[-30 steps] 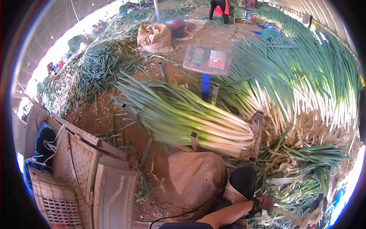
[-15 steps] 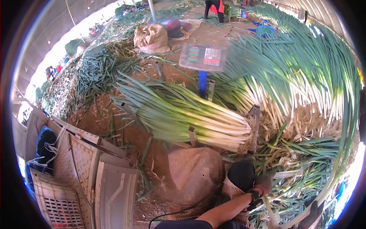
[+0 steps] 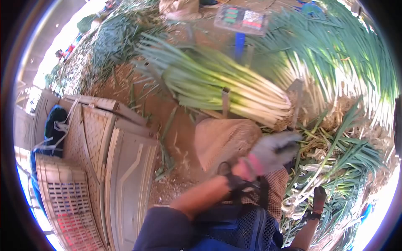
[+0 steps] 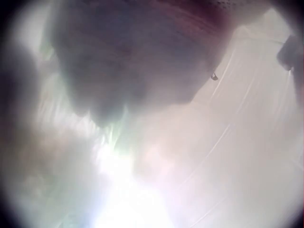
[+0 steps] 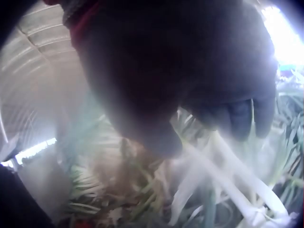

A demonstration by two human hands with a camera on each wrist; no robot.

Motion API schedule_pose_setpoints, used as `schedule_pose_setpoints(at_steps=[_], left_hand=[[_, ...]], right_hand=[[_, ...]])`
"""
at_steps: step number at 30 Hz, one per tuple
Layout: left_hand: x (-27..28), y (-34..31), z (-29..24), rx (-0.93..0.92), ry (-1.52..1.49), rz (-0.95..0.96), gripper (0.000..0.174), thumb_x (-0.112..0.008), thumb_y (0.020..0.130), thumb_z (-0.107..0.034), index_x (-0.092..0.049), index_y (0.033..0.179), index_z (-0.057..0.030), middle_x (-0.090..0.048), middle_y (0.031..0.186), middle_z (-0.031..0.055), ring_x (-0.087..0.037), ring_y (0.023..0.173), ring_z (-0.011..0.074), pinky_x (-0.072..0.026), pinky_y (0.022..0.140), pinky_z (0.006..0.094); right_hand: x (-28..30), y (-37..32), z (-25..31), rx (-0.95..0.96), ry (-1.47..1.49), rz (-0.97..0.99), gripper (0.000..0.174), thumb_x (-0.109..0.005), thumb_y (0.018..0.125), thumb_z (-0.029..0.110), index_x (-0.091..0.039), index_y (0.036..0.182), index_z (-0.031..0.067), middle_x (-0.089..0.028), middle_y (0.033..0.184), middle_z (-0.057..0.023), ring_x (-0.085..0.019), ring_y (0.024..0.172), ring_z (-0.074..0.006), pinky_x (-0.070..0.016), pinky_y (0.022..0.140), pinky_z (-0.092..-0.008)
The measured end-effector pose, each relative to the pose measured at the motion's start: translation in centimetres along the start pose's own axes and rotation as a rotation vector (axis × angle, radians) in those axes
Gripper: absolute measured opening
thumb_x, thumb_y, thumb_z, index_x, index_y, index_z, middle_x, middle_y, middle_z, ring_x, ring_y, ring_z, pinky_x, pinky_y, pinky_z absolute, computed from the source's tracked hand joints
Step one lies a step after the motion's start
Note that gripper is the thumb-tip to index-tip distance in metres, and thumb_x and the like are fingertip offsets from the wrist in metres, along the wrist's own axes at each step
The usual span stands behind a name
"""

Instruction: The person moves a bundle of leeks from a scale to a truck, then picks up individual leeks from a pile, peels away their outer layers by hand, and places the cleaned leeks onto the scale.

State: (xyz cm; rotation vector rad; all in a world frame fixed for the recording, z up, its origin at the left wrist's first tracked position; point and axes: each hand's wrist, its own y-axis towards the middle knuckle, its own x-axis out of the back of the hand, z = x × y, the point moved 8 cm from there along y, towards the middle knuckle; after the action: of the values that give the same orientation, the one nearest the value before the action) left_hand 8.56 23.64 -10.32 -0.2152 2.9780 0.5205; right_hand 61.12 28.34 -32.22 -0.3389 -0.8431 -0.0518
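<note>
My left hand [image 3: 274, 154], in a grey glove with a pink cuff, is raised over my lap with its fingers stretched out and nothing in them; motion blurs it. In the left wrist view the same gloved hand [image 4: 137, 61] hangs against a pale background. My right hand [image 3: 319, 198], in a dark glove, is low at the right over a loose pile of green onions [image 3: 351, 167]. A long green onion [image 3: 319, 173] slants across that pile beside it. In the right wrist view, thumb and fingers hang apart, with white stalks [image 5: 237, 178] just below the fingertips.
A bundle of green onions [image 3: 234, 88] lies in a metal frame ahead, below a scale display [image 3: 241, 19] on a blue post. A long row of green onions [image 3: 335, 67] fills the right. A metal truck-like panel [image 3: 130, 188] and a plastic basket [image 3: 69, 201] stand left.
The head view has tilted down. My left hand has risen from beside the knee, away from the pile. My right hand has moved left and forward, apart from the long green onion it held.
</note>
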Motion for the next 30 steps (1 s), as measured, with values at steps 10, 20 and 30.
schedule_pose_setpoints(at_steps=[10, 20, 30], left_hand=[[29.5, -26.1, 2.7, 0.667, 0.801, -0.583, 0.037, -0.064, 0.093, -0.012, -0.065, 0.127, 0.0, -0.072, 0.103, 0.0066, -0.065, 0.091, 0.0128, -0.053, 0.082, 0.03], [32.2, -27.0, -21.2, 0.162, 1.473, -0.872, 0.04, -0.074, 0.085, -0.016, -0.066, 0.123, -0.0055, -0.069, 0.111, 0.015, -0.064, 0.105, 0.0375, -0.0504, 0.09, 0.0453], [51.6, -42.1, -18.6, 0.804, 1.435, -1.168, 0.042, -0.055, 0.101, -0.023, -0.057, 0.133, 0.005, -0.061, 0.128, 0.0225, -0.057, 0.118, 0.0358, -0.0435, 0.104, 0.0414]], right_hand=[[-5.3, -3.8, 24.8, 0.462, -0.01, 0.071, 0.034, -0.058, 0.103, 0.023, -0.065, 0.123, -0.0042, -0.069, 0.103, -0.0086, -0.063, 0.086, -0.015, -0.0513, 0.077, -0.0301], [-18.9, -20.3, 54.3, 1.052, -0.077, 0.46, 0.023, -0.06, 0.098, 0.006, -0.065, 0.117, -0.0049, -0.068, 0.102, -0.0126, -0.064, 0.091, -0.018, -0.0501, 0.084, -0.0309], [-33.9, -24.8, 64.5, 1.526, -0.041, 0.867, 0.027, -0.073, 0.083, 0.014, -0.07, 0.108, 0.0071, -0.067, 0.093, -0.0094, -0.064, 0.082, -0.032, -0.0505, 0.075, -0.0429]])
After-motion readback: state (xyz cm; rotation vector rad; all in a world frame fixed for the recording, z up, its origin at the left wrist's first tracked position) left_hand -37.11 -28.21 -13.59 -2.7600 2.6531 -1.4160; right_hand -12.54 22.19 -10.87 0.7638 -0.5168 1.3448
